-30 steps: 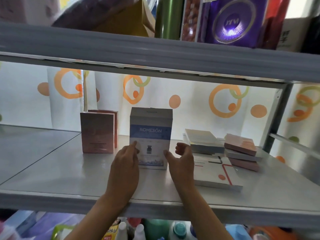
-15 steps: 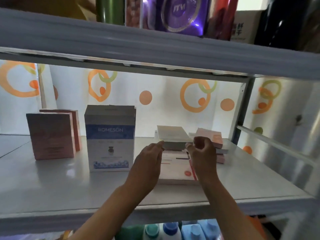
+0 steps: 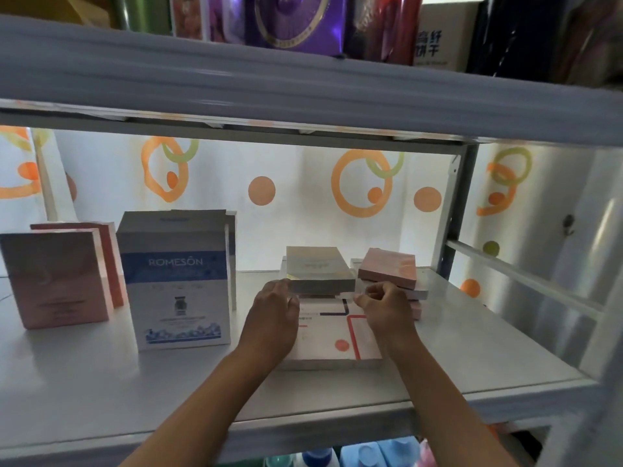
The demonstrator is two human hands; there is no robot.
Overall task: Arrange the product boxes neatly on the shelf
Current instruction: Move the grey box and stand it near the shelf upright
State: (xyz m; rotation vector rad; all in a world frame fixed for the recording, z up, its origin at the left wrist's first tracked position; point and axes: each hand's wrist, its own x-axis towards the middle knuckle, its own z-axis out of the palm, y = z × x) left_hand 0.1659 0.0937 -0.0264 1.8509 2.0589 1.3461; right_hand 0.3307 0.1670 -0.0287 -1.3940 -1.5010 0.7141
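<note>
On the white shelf (image 3: 84,375), a blue-and-white ROMESÔN box (image 3: 177,284) stands upright, with a second one just behind it. Two pink boxes (image 3: 55,278) stand upright to its left. To the right, a grey box (image 3: 317,269) lies flat on top of a stack, and in front of it a flat white box with red lines (image 3: 337,335) lies on the shelf. My left hand (image 3: 273,318) touches the grey box's left front corner. My right hand (image 3: 384,308) has its fingers curled at that box's right front corner. A stack of flat pink boxes (image 3: 387,267) lies further right.
The shelf above (image 3: 303,96) hangs low over the work space and carries a purple package (image 3: 293,18) and a white carton (image 3: 441,38). A grey upright post (image 3: 458,210) bounds the right side. Bottles (image 3: 337,456) stand on the level below.
My hands left the upright ROMESÔN box and moved right to the flat grey box; they now sit at its two front corners. The view also shifted right.
</note>
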